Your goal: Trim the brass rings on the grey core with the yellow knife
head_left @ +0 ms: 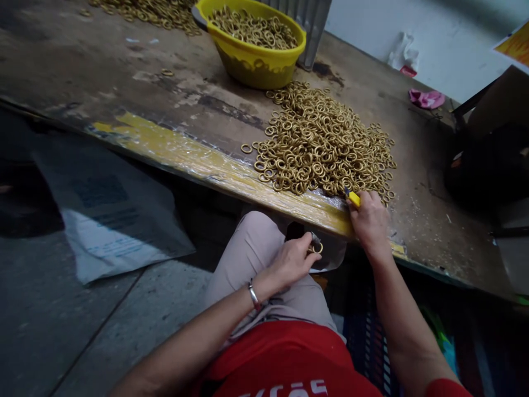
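A small gold-coloured ring (321,249) is pinched by the left hand (291,258); probably light, stiff and slippery, it is best held across its rim. Beyond, a yellow tool (354,199) is gripped by the right hand (371,220) beside heaped golden rings (326,143).

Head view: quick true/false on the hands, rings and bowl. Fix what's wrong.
1. The right hand holds a yellow tool. True.
2. The left hand holds at least one ring. True.
3. The bracelet is on the right wrist. False: it is on the left wrist.
4. The big ring pile lies on the table. True.
5. The yellow bowl is empty. False: it is full of rings.
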A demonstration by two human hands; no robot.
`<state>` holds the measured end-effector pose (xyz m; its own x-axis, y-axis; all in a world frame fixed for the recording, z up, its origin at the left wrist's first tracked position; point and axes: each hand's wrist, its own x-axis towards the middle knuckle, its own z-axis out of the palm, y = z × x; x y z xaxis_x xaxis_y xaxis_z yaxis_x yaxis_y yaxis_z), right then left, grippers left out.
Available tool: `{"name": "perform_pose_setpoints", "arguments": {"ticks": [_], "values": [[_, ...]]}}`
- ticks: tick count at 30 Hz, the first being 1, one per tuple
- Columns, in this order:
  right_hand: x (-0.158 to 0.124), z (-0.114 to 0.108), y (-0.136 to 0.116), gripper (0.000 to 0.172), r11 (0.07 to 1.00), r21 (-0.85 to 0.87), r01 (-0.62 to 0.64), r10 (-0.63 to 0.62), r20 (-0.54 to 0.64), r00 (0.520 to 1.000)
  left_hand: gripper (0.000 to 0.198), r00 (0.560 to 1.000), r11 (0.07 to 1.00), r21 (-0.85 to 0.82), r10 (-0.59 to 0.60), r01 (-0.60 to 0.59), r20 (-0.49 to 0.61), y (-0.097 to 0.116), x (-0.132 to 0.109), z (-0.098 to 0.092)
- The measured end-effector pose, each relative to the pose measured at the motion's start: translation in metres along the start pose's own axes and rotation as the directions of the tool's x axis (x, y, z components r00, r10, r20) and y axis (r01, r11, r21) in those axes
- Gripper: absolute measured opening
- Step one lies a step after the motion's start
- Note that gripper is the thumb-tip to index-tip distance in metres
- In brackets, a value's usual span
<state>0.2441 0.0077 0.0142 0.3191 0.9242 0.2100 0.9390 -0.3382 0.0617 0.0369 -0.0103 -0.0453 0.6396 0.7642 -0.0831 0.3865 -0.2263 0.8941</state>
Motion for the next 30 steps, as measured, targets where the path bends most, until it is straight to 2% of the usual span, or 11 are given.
{"name": "perform_pose_setpoints", "arguments": {"ticks": [3, 5, 7, 8, 11, 13, 16, 19, 21, 26, 30], "values": [[0.007, 0.002, 0.002, 0.019, 1.0, -0.013, 0.009, -0.009, 0.036, 0.999, 0.028, 0.996, 0.937, 0.341, 0.056, -0.076, 0.069, -0.007, 0.003, 0.006], [0.009, 0.003, 0.008, 0.017, 1.0, 0.014, 0.021, -0.022, 0.033, 0.999, 0.024, 0.994, 0.897, 0.43, 0.075, -0.104, 0.082, -0.007, 0.003, 0.004], [0.01, 0.004, 0.014, 0.015, 0.996, 0.08, 0.038, -0.038, -0.002, 0.999, 0.013, 0.994, 0.912, 0.394, 0.1, -0.112, 0.053, -0.005, 0.002, 0.0], [0.01, 0.004, 0.017, 0.013, 0.99, 0.133, 0.044, -0.04, -0.03, 0.999, 0.014, 0.993, 0.936, 0.334, 0.113, -0.112, 0.017, -0.004, 0.002, -0.002], [0.008, 0.001, 0.019, 0.015, 0.925, 0.378, 0.047, 0.0, -0.124, 0.992, 0.023, 0.986, 0.994, 0.056, 0.098, -0.091, -0.137, 0.004, 0.002, -0.006], [0.005, -0.004, 0.013, 0.019, 0.807, 0.59, 0.027, 0.057, -0.124, 0.991, 0.02, 0.974, 0.989, -0.124, 0.054, -0.083, -0.219, 0.011, 0.003, -0.009], [-0.003, -0.015, -0.004, 0.023, 0.521, 0.851, -0.067, 0.072, 0.035, 0.997, 0.012, 0.95, 0.945, -0.308, 0.009, -0.11, -0.313, 0.021, 0.006, -0.013], [-0.016, -0.024, -0.023, 0.027, 0.241, 0.939, -0.245, -0.038, 0.262, 0.964, 0.012, 0.92, 0.914, -0.368, 0.016, -0.173, -0.392, 0.03, 0.007, -0.017], [-0.025, -0.029, -0.033, 0.031, 0.113, 0.932, -0.344, -0.127, 0.357, 0.925, 0.014, 0.908, 0.919, -0.34, 0.044, -0.2, -0.416, 0.034, 0.004, -0.02], [-0.038, -0.036, -0.045, 0.037, -0.106, 0.862, -0.496, -0.23, 0.464, 0.855, 0.009, 0.883, 0.959, -0.142, 0.158, -0.243, -0.442, 0.036, -0.008, -0.026], [-0.043, -0.04, -0.05, 0.042, -0.146, 0.796, -0.587, -0.29, 0.533, 0.795, 0.008, 0.842, 0.961, -0.009, 0.239, -0.278, -0.484, 0.037, -0.015, -0.03]]}}
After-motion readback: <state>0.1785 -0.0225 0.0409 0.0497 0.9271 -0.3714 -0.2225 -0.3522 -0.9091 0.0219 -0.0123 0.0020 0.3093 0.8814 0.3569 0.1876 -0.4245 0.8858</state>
